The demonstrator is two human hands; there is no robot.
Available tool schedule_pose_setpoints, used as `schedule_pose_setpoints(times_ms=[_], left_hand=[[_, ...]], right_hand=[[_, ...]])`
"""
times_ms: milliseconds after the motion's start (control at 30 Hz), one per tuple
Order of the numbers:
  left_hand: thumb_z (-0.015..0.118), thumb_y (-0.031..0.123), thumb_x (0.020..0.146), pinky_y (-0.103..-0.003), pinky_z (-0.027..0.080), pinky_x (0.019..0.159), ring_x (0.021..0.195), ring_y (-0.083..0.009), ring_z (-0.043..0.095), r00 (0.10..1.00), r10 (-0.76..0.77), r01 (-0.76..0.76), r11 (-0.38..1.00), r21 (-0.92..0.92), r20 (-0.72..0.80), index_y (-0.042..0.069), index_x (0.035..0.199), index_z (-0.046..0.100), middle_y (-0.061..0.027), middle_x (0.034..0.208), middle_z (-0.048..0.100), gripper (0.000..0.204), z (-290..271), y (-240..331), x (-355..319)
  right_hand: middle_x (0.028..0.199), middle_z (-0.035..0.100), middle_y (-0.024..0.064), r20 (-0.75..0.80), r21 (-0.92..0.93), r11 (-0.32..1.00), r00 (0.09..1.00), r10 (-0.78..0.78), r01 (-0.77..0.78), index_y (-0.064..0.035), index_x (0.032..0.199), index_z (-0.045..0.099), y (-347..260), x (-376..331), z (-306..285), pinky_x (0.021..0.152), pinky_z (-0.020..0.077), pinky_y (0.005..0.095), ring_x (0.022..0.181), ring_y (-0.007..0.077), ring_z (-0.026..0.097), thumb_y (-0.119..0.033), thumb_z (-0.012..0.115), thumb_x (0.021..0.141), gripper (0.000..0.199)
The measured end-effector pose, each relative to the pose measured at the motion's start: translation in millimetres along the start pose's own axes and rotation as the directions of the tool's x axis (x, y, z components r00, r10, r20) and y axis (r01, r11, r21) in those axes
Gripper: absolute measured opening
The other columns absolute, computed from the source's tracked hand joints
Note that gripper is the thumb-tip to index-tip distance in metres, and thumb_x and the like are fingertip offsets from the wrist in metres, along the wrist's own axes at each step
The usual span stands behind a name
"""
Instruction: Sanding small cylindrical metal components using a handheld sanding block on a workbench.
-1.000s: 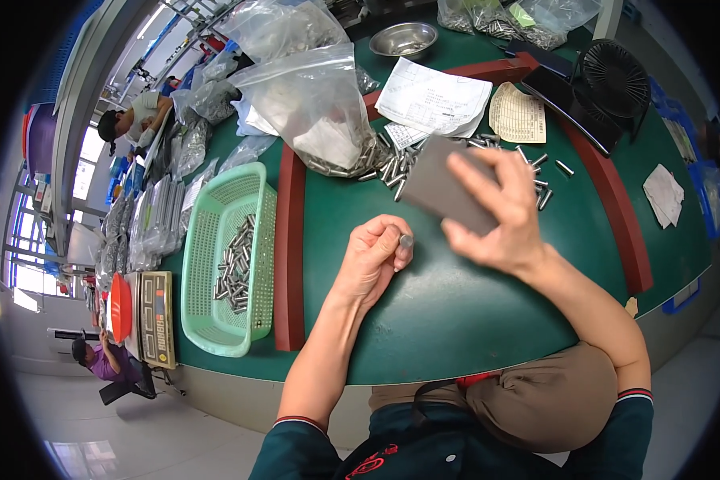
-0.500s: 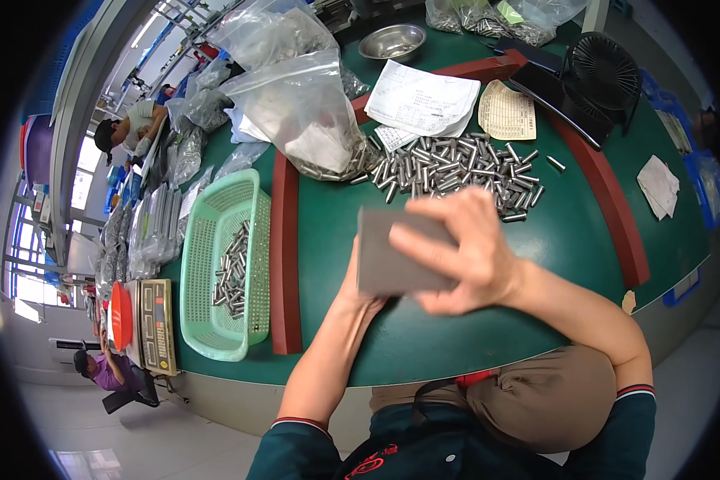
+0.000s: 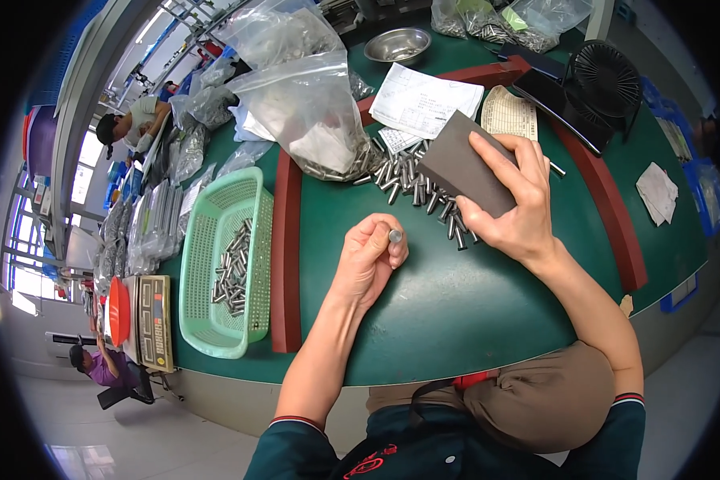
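Between the thumb and fingers of my left hand is a metal pin, its round flat end showing. My right hand grips a dark grey-brown block, like a sanding block, held over the pile of metal pins. The block and hand hide much of that pile. To the left of my left hand, a light green perforated basket contains several similar pins.
Dark red bars frame the green table. Behind lie clear plastic bags, a metal bowl, papers, a phone and a black fan. A crumpled cloth lies right. Other people sit at left.
The block has moved up and right with my right hand, away from my left hand and over the pins. My left hand and its pin are now uncovered.
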State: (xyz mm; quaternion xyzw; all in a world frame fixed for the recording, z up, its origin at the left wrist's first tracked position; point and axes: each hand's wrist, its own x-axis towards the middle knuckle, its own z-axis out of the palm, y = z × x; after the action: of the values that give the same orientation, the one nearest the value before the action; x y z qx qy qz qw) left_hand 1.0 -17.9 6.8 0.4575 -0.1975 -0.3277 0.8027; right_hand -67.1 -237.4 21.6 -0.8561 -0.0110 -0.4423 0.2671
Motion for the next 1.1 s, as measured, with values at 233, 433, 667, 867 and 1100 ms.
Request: schedule_pose_setpoints(times_ms=[233,433,667,867,1100], left_hand=[[0.063,0.031,0.095,-0.023,0.033,0.057,0.06,-0.0095,0.042,0.998,-0.054,0.052,0.997,-0.049,-0.034,0.008,0.083,0.054,0.0002,0.068,0.047,0.028,-1,0,2],[0.062,0.031,0.095,-0.023,0.033,0.057,0.06,-0.0095,0.041,0.998,-0.065,0.063,0.996,-0.066,-0.025,0.008,0.086,0.054,0.0,0.069,0.047,0.027,-5,0,4],[0.062,0.02,0.096,-0.023,0.045,0.061,0.065,-0.0089,0.052,0.996,-0.067,0.058,0.988,-0.146,-0.064,0.004,0.094,0.06,-0.0013,0.078,0.058,0.017,-8,1,3],[0.064,0.017,0.095,-0.02,0.046,0.058,0.066,-0.0065,0.054,0.992,-0.072,0.071,0.997,-0.018,-0.105,0.005,0.093,0.062,0.001,0.078,0.061,0.012,-14,-2,4],[0.064,0.019,0.095,-0.02,0.044,0.057,0.065,-0.0062,0.054,0.925,-0.151,0.156,0.988,-0.012,-0.35,0.004,0.096,0.062,-0.0008,0.077,0.061,0.015,20,2,7]], right_hand=[[0.112,0.058,0.0135,0.067,0.013,0.999,0.997,0.043,-0.044,-0.0026,0.121,0.064,4,-5,1,0.088,0.0376,0.0367,0.1,0.0273,0.055,-0.019,0.075,0.059,0.065],[0.108,0.057,0.0124,0.065,0.031,0.999,0.998,-0.01,0.008,-0.0051,0.119,0.066,0,-3,1,0.085,0.0371,0.0387,0.098,0.0278,0.053,-0.023,0.077,0.057,0.065],[0.114,0.056,0.0147,0.103,0.117,0.96,0.958,-0.266,0.254,-0.0093,0.121,0.064,-25,-6,-5,0.083,0.0376,0.0432,0.092,0.0291,0.054,-0.026,0.076,0.055,0.069],[0.112,0.059,0.0164,0.184,0.123,0.952,0.936,-0.301,0.282,-0.0091,0.12,0.065,-28,-2,0,0.08,0.037,0.0427,0.089,0.0295,0.054,-0.029,0.074,0.055,0.069],[0.111,0.057,0.0143,0.247,0.206,0.916,0.888,-0.388,0.343,-0.0109,0.123,0.063,-27,-9,-8,0.083,0.0369,0.0432,0.092,0.0288,0.054,-0.028,0.074,0.056,0.07]])
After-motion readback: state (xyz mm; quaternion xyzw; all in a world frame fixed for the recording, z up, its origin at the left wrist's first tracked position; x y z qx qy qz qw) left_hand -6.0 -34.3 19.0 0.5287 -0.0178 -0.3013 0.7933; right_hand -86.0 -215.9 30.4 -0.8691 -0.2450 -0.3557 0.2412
